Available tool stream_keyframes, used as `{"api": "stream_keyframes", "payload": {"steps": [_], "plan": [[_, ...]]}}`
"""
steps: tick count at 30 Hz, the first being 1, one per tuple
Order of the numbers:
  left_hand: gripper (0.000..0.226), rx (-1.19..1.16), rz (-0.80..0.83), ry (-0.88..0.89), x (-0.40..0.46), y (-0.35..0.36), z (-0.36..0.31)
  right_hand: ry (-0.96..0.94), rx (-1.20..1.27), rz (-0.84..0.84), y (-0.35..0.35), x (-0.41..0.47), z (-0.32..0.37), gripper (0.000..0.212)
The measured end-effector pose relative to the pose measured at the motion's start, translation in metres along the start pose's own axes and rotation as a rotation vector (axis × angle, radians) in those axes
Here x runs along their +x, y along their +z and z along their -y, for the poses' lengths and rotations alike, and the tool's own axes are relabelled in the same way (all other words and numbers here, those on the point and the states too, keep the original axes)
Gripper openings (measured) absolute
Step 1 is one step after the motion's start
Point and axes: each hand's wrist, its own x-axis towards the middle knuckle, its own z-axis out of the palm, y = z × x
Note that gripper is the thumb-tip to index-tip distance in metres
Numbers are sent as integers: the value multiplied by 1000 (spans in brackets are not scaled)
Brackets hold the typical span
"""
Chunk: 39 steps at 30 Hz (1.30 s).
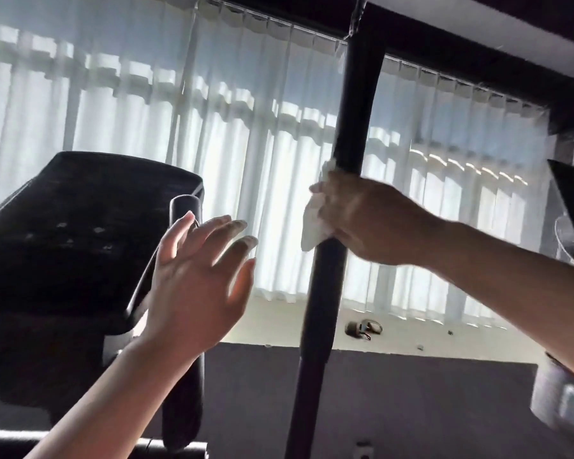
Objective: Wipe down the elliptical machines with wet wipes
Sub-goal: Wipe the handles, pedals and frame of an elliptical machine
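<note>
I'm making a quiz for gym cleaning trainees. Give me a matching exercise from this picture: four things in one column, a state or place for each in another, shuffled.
Things:
1. left hand
2. right hand
3. wet wipe
4. console

States or places:
A. pressed against the tall black handlebar
B. open, fingers spread, holding nothing
C. dark, at the left
D. closed around the handlebar

Pairs: 1-B, 2-D, 3-A, 4-C

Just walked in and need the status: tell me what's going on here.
A person is wiping an elliptical machine. The right hand is wrapped around the tall black handlebar pole, pressing a white wet wipe against it. The left hand is open and empty, raised in the air near the machine's dark console, touching nothing. White vertical blinds fill the background.
</note>
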Motion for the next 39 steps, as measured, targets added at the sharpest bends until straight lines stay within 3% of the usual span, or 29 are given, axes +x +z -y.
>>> {"api": "stream_keyframes", "payload": {"steps": [5, 9, 13, 16, 18, 23, 25, 29, 31, 34, 36, 39], "plan": [[20, -79, -61, -66, 28, -14, 8, -210, 143, 127, 27, -40, 94, 28], [25, -40, 24, 2, 48, -3, 18, -318, 97, 237, 14, -24, 68, 26], [48, -7, 185, 20, 47, 10, 21, -186, -77, 130, -12, 17, -5, 41], [52, 15, 164, 37, 48, 11, 23, -75, -275, 95, -43, 47, -55, 33], [53, -3, 136, 41, 49, 12, 23, 112, -371, 100, -61, 64, -92, 36], [51, -84, 82, 8, 48, 12, 26, 296, -263, 129, -75, 88, -117, 34], [51, -106, 93, 5, 49, 11, 26, 273, -195, 191, -64, 77, -88, 31], [51, -103, 102, 33, 48, 12, 26, 42, -151, 314, -57, 54, -43, 21], [50, -111, 82, 41, 47, 14, 27, 27, -256, 198, -66, 57, -69, 21], [49, -130, 62, 43, 47, 14, 29, 255, -293, -120, -85, 68, -124, 40], [49, -127, 73, 47, 47, 15, 29, 415, -152, -190, -84, 73, -140, 47], [50, -114, 116, 48, 47, 14, 29, 467, 91, -262, -55, 69, -129, 46]]}}
